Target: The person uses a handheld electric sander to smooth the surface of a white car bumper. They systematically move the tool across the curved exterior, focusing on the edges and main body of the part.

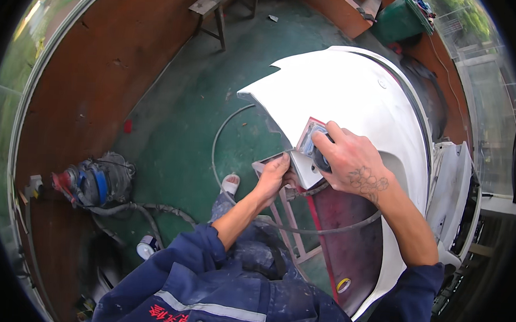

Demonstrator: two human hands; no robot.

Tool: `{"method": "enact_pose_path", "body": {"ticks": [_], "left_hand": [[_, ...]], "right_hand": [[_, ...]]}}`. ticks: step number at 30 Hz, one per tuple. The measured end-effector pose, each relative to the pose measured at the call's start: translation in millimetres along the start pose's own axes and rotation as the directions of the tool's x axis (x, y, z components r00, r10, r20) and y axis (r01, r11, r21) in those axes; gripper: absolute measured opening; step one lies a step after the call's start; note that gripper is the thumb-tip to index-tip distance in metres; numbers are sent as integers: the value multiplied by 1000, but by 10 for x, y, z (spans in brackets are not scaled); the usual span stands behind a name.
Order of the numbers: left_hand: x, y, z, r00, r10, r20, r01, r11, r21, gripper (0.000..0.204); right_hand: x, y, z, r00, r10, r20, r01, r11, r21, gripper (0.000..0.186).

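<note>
A large white car body panel (341, 90) lies in front of me and to the right, its outer side facing up. My right hand (353, 165) is wrapped round a small sander (319, 138) with a rectangular, red-edged pad. The sander rests on the panel near its inner corner. With fingers bent round that corner's edge, my left hand (274, 176) grips the panel just left of the sander. Its fingertips are partly hidden beneath the edge. A grey hose (214, 150) loops around below both hands.
A pinkish metal stand (284, 219) is under the panel. At left sits a dust extractor (99, 180) with hoses trailing over the green floor (180, 100). A wooden bench (213, 6) stands far off, a green bin (402, 20) at the far right. More car parts (447, 181) stand right.
</note>
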State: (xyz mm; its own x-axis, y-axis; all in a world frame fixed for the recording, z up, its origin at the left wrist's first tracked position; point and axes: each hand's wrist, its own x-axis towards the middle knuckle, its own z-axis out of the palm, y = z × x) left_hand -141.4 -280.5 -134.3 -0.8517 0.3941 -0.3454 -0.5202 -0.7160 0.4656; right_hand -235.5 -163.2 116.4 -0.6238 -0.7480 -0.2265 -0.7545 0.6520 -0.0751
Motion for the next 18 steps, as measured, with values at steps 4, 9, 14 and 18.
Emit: {"method": "enact_pose_path", "body": {"ticks": [4, 9, 14, 18], "left_hand": [[-11, -1, 27, 1000, 11, -6, -11, 1000, -17, 50], [-25, 16, 103, 993, 13, -119, -16, 1000, -25, 47], [2, -36, 53, 999, 15, -40, -16, 999, -37, 52], [54, -109, 14, 1000, 6, -5, -6, 998, -59, 58]], "right_hand": [[52, -35, 146, 994, -98, -39, 93, 991, -98, 51], [274, -254, 234, 979, -203, 9, 200, 960, -196, 40], [75, -109, 126, 974, -228, -7, 216, 931, -295, 29], [-87, -16, -23, 977, -210, 28, 205, 907, -367, 28]]}}
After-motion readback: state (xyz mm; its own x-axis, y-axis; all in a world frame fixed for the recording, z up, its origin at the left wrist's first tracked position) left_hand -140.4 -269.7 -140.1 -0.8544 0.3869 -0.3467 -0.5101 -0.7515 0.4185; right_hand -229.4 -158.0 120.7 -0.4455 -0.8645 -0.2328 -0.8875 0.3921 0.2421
